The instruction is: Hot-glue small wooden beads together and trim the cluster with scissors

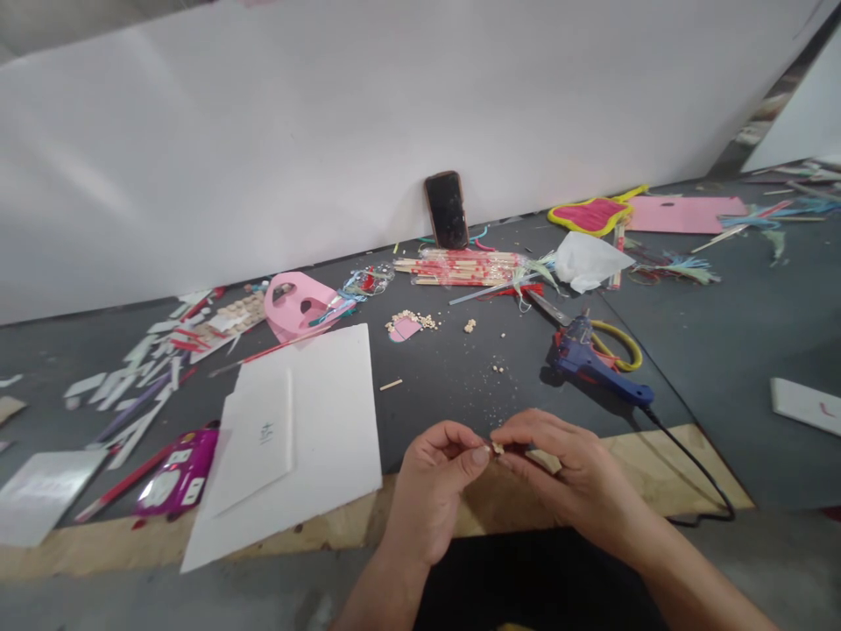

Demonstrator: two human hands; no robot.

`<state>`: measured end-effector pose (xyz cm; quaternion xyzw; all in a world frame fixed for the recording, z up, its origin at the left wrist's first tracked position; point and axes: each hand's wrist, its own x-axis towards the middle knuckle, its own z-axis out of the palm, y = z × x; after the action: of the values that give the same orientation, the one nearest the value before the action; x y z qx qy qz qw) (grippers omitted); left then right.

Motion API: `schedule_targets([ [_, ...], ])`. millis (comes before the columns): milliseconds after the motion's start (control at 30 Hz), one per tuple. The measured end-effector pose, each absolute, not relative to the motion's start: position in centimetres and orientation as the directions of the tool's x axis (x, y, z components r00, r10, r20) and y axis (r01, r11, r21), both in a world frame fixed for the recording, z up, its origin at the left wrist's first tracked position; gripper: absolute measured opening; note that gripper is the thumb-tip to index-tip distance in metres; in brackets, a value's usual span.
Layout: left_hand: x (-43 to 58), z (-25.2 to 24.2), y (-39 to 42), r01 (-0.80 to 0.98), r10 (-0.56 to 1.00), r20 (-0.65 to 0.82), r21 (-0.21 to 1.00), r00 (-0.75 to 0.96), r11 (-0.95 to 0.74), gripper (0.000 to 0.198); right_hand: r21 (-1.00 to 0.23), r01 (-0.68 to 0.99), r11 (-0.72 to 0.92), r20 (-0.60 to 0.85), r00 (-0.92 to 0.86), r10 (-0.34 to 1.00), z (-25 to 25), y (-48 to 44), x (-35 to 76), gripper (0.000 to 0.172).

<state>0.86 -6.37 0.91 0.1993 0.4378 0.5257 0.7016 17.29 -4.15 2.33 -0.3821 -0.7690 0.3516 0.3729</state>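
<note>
My left hand (430,478) and my right hand (568,469) meet fingertip to fingertip near the front edge of the dark table (460,377). Both are closed in a pinch on a tiny pale wooden piece (498,448). A short wooden stick (542,459) lies under the fingers of my right hand. Small wooden crumbs (498,369) are scattered on the table just beyond my hands.
A blue glue gun (595,361) with a black cord lies right of my hands, yellow-handled scissors (614,340) behind it. White sheets (295,438) lie to the left. A phone (447,209) leans on the white wall. Pink cut-outs (299,305), a stick bundle (460,267) and paper strips lie around.
</note>
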Motion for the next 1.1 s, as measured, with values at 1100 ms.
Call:
schedule_targets([
  [1100,0.68,0.29,-6.62,-0.489,0.920,-0.388,0.793,0.053,0.362,0.018,-0.806,0.320,0.498,0.309,-0.489,0.816,2.22,-4.05,17.52,0.017],
])
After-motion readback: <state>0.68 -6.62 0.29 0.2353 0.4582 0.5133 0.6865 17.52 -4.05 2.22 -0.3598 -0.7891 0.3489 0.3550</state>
